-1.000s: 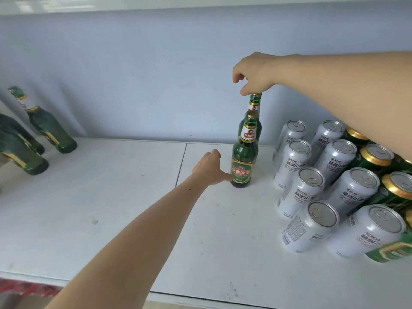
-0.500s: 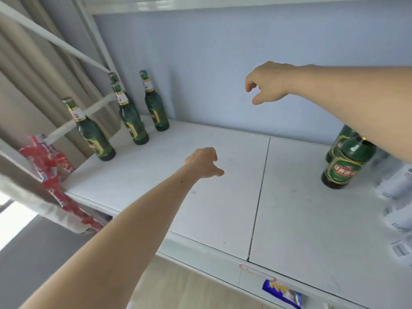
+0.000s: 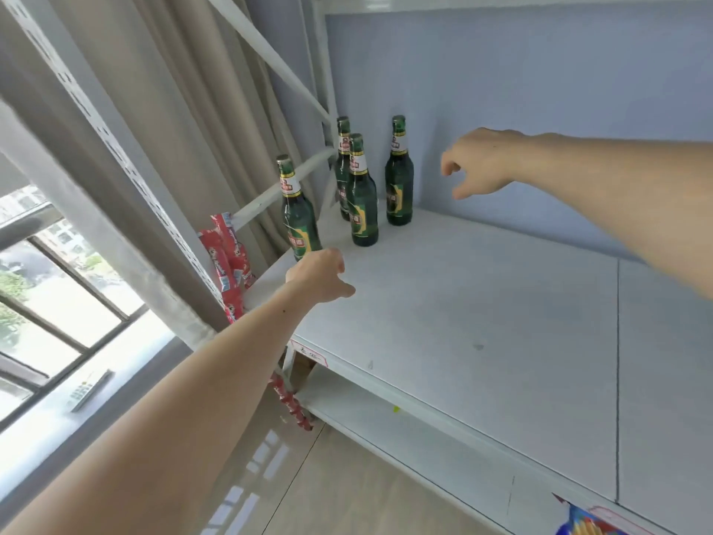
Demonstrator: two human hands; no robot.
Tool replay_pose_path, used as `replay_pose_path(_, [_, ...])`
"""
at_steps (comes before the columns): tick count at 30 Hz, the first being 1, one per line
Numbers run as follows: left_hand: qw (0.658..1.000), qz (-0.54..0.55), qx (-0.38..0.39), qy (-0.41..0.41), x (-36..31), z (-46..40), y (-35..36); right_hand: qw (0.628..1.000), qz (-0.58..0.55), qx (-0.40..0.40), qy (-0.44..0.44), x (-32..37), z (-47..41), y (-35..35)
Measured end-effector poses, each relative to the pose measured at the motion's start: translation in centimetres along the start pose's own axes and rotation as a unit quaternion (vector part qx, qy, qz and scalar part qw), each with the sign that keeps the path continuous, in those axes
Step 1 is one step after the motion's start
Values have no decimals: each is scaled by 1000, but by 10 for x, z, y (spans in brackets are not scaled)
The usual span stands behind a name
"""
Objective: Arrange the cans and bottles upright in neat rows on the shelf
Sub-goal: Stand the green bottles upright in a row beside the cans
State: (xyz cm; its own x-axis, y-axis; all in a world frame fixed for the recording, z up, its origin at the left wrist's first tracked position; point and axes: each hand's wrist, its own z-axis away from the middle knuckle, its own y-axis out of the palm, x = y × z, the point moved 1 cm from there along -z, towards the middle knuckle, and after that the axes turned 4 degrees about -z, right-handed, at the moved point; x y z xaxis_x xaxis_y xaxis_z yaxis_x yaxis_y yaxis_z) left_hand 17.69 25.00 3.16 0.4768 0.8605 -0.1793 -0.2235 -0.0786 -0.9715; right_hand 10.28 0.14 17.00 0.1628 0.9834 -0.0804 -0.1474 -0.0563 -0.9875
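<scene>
Several green glass beer bottles stand upright at the far left end of the white shelf (image 3: 482, 303): one nearest the shelf's edge (image 3: 299, 222), one in the middle (image 3: 362, 198), one behind it (image 3: 341, 167) and one by the back wall (image 3: 399, 179). My left hand (image 3: 320, 274) hovers just in front of the nearest bottle, fingers loosely curled, holding nothing. My right hand (image 3: 478, 162) hangs in the air to the right of the back-wall bottle, fingers loosely bent, holding nothing. No cans are in view.
The white shelf frame and a slanted brace (image 3: 270, 56) stand at the left end. Red snack packets (image 3: 227, 260) hang beside the frame. A lower shelf (image 3: 405, 418) lies below. A beige curtain (image 3: 154, 110) and a window (image 3: 46, 287) are to the left.
The view has swung left from the cans and two bottles to the bottles at the shelf's left end. Both hands have let go and moved left with it, holding nothing.
</scene>
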Motion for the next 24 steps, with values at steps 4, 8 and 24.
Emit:
replay_pose_path(4, [999,-9,-16,-34,37,-17,-10,1000,7,-2,-19,28,-38,-13])
replay_pose_path(8, [997,23,-31,-67,65,-44,-13,998,9,-42,-39,47,-84,-27])
replay_pose_path(24, [986,132,-47,-94,140,-138,-30,998,-51,-16,-33,102,-215,-31])
